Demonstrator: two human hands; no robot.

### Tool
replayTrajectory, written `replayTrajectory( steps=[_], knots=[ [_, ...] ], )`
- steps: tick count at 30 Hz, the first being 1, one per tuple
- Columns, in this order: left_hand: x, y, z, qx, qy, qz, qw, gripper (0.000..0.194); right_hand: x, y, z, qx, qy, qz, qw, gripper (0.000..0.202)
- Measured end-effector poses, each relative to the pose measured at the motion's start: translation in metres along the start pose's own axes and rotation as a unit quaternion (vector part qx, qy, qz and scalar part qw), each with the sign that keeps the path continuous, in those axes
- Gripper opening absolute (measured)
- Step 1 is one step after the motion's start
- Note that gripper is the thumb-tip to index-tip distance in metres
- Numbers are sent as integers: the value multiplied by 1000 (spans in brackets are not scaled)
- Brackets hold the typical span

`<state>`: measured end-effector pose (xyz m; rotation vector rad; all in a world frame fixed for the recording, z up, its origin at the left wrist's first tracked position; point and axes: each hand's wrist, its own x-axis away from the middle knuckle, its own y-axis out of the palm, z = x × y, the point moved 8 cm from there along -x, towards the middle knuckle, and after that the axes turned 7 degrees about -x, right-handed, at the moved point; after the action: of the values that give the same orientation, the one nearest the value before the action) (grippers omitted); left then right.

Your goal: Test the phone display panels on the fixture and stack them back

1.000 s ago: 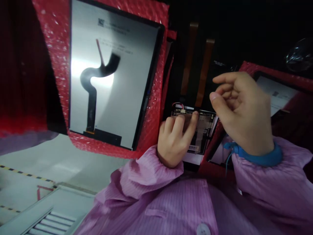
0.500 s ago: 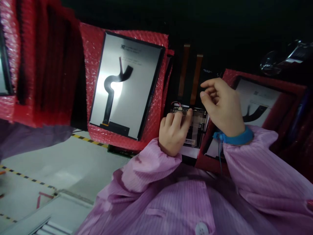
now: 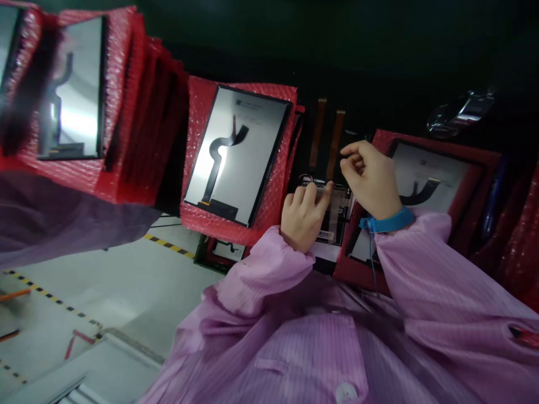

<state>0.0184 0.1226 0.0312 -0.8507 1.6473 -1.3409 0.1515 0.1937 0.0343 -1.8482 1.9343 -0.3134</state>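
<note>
My left hand (image 3: 304, 216) rests on the upper part of a dark device with exposed internals (image 3: 337, 216), its index finger stretched to the base of an orange-brown flex cable (image 3: 336, 140). A second such cable (image 3: 319, 132) runs parallel on the left. To the right of the cables hovers my right hand (image 3: 370, 177), wearing a blue wrist strap (image 3: 389, 223). Its thumb and index tips are near each other with a small gap, and the other fingers are curled. Whether something tiny is between them cannot be made out.
Left of my hands, a display panel (image 3: 240, 163) lies on red bubble wrap (image 3: 197, 112). Another panel (image 3: 438, 174) sits on red wrap at the right. Stacked red sleeves (image 3: 135, 123) and a person's sleeve (image 3: 71, 219) are farther left. A clear shiny object (image 3: 461, 115) lies upper right.
The view has shifted left, so more of the stacked panels shows. My left index finger stays at the cable's base, and my right hand keeps nearly the same pose beside the cables.
</note>
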Motion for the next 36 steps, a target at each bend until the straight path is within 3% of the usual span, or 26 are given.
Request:
replayTrajectory(
  steps=[2, 5, 8, 10, 13, 15, 18, 26, 36],
  knots=[
    [1, -17, -5, 8, 12, 43, 999, 38, 0, 0, -5, 18, -18, -4, 1000, 14],
    [3, -56, -31, 29, -9, 124, 992, 29, 5, 10, -22, 80, -82, -60, 992, 14],
    [-7, -78, -56, 23, -2, 133, 991, 20, 13, 29, -37, 174, -137, -144, 965, 15],
    [-21, -70, -62, 13, 44, 77, 996, 20, 17, 38, -39, 233, -143, -176, 946, 21],
    [-41, -40, -60, -2, 104, -17, 994, 24, 20, 45, -39, 276, -143, -198, 930, 27],
    [-49, -23, -53, -12, 159, -50, 986, 25, 19, 48, -38, 283, -147, -202, 926, 28],
    [-53, -10, -39, -22, 236, -78, 968, 27, 18, 48, -37, 287, -146, -203, 925, 27],
    [-61, -6, -33, -63, 250, -194, 946, 27, 17, 49, -40, 280, -116, -212, 929, 28],
    [-67, -9, -24, -101, 310, -232, 916, 32, 10, 53, -37, 242, -108, -237, 935, 25]
  ],
)
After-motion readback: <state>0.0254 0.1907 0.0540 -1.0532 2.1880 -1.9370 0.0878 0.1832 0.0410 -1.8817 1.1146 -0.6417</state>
